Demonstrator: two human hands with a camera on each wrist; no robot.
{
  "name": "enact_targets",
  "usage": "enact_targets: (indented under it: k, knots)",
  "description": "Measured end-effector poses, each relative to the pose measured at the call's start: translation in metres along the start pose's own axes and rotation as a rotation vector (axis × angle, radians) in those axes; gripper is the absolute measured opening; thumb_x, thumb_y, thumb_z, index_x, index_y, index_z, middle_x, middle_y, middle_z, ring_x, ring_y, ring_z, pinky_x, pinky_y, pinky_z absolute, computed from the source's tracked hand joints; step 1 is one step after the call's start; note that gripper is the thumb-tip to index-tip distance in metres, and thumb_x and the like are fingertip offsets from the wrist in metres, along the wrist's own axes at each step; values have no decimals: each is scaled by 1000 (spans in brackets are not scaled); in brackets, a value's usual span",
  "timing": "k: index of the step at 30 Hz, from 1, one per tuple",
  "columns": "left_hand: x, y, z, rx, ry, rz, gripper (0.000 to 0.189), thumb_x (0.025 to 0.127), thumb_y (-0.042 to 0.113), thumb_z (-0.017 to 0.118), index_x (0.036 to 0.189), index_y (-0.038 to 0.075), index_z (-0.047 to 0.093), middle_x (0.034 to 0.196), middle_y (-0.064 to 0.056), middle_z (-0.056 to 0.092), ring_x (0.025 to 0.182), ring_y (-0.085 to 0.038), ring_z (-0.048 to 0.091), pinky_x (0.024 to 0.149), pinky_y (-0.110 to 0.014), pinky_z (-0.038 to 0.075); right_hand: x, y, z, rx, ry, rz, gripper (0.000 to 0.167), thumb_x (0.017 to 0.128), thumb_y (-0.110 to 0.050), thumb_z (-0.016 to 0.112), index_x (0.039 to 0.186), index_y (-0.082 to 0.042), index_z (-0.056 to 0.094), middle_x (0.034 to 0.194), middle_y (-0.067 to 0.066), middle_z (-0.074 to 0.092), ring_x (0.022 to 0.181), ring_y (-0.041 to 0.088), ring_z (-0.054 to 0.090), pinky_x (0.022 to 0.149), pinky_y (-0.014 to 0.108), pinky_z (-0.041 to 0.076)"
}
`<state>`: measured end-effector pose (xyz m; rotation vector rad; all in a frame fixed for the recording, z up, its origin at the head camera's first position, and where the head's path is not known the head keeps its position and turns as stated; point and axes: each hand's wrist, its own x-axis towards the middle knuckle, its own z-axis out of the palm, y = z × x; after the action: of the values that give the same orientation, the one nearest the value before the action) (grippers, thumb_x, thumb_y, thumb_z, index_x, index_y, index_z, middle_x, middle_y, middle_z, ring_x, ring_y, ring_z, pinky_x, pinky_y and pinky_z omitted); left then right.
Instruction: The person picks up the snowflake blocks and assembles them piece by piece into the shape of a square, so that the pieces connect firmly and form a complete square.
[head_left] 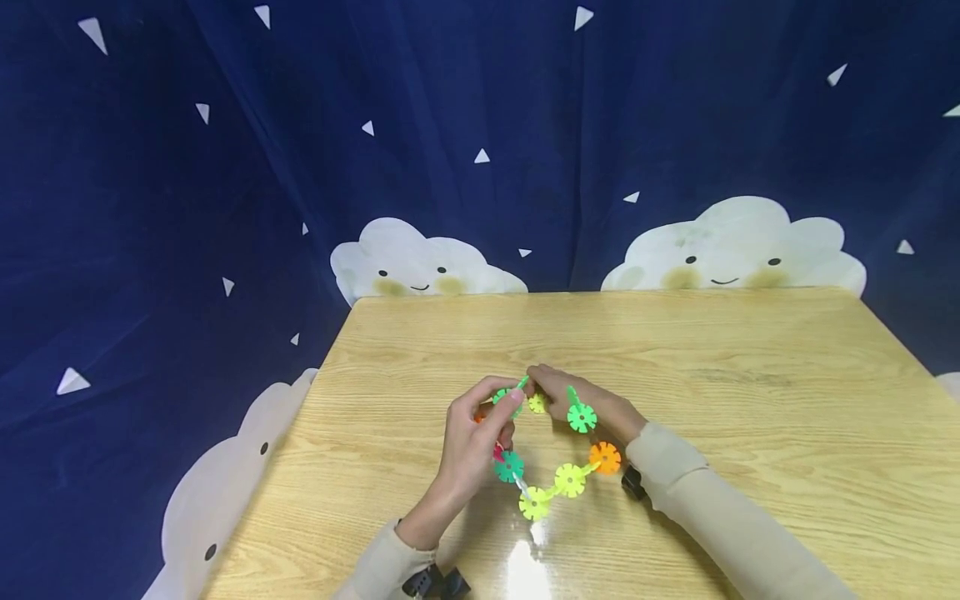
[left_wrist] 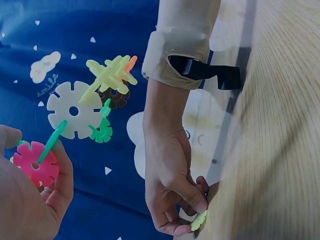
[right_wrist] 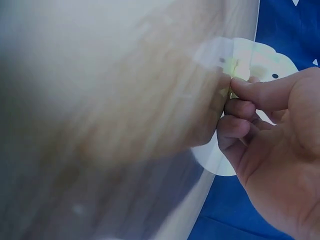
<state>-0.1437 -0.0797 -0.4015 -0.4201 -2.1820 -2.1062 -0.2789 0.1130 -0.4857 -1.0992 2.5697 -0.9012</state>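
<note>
My left hand (head_left: 474,433) holds a curved chain of slotted plastic flower discs, its fingers around a pink disc (left_wrist: 36,164) and a green disc (head_left: 507,402). From there the chain hangs through a teal disc (head_left: 509,467), a white disc (left_wrist: 74,111) seen edge-on in the head view, yellow discs (head_left: 570,481) and an orange disc (head_left: 605,457). Its far end, a green disc (head_left: 582,417), hangs in front of my right forearm. My right hand (left_wrist: 169,172) pinches a loose yellow disc (left_wrist: 199,220) at the tabletop, beyond the chain.
The wood-grain table (head_left: 750,400) spreads under both hands, with a bright glare near its front. Behind it and to the left hangs a dark blue curtain (head_left: 450,75) with white clouds and triangles. A black strap and camera (head_left: 435,582) sit at the left wrist.
</note>
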Motion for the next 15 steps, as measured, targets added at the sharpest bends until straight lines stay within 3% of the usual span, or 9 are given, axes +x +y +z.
enact_targets:
  k: [7, 15]
  knots:
    - [0, 0, -1, -13, -7, -1, 22, 102, 23, 62, 112, 7, 73, 57, -10, 46, 49, -11, 44, 52, -21, 45, -9, -4, -7, 172, 12, -25, 26, 87, 20, 55, 103, 0, 51, 88, 10, 53, 76, 16, 45, 66, 24, 38]
    - [0, 0, -1, -28, -14, 5, 22, 102, 22, 61, 113, 7, 74, 55, -6, 45, 50, -11, 44, 53, -21, 46, -28, -12, -22, 345, 56, -13, 9, 100, -3, 63, 105, -4, 56, 87, 9, 55, 79, 20, 50, 68, 25, 41]
